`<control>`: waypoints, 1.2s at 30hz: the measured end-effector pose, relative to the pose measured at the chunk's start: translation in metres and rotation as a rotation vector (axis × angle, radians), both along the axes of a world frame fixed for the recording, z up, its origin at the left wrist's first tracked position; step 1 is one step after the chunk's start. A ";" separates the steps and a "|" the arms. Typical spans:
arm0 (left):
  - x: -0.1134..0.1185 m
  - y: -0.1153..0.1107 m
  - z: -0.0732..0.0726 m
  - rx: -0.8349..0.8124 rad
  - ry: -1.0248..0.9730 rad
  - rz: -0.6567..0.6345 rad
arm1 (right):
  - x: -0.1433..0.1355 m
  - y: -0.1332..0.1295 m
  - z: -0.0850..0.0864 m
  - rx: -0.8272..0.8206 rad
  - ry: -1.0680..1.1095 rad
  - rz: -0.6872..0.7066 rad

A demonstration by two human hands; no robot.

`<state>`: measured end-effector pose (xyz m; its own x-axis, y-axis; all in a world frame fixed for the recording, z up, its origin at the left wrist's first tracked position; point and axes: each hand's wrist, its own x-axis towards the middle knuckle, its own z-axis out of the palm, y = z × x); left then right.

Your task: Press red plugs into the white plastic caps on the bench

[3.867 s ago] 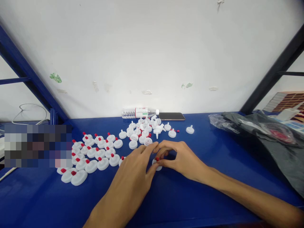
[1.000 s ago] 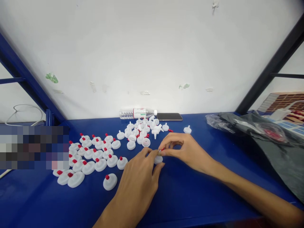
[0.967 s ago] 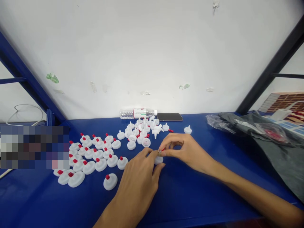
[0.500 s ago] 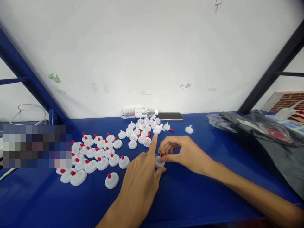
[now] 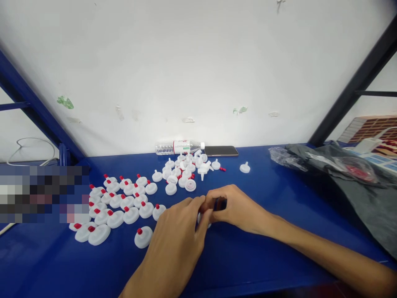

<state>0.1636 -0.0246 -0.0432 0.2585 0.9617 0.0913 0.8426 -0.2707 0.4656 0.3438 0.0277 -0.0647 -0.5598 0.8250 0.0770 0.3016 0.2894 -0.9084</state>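
Note:
My left hand (image 5: 177,231) is closed around a white nozzle cap (image 5: 199,217), its back toward me and its thumb along the near side. My right hand (image 5: 237,207) meets it from the right, thumb and forefinger pinched together at the top of the same cap, where the red tip is hidden by the fingers. Only a sliver of the cap's white rim shows. Just left of my hands stands a white cap with a red tip (image 5: 143,237). Several more red-tipped caps (image 5: 131,215) stand grouped farther left.
Behind my hands lies a pile of white caps without tips (image 5: 182,171), with loose red tips among them. A clear plastic bottle (image 5: 181,147) and a phone (image 5: 221,151) lie along the wall. One white cap (image 5: 245,167) sits apart; grey plastic bags (image 5: 335,165) cover the right side.
My left forefinger, stretched out before, has bent down onto the cap. My right fingers have closed in against the left hand, so the red tip is now hidden.

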 end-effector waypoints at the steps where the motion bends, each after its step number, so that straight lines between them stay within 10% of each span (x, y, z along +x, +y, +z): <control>1: 0.000 0.001 0.001 -0.024 0.001 0.012 | 0.000 0.000 -0.002 -0.015 -0.006 0.002; 15: 0.005 -0.007 0.002 -0.048 0.419 0.112 | 0.022 0.007 0.016 -0.150 -0.143 0.047; 36: -0.094 0.018 0.044 -0.148 0.490 0.398 | 0.013 0.000 0.020 0.031 -0.264 -0.024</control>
<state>0.0692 -0.0062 0.0006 -0.1419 0.9860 -0.0874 0.9896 0.1433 0.0106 0.3570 0.0273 -0.0444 -0.5438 0.8381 -0.0442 0.5346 0.3053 -0.7880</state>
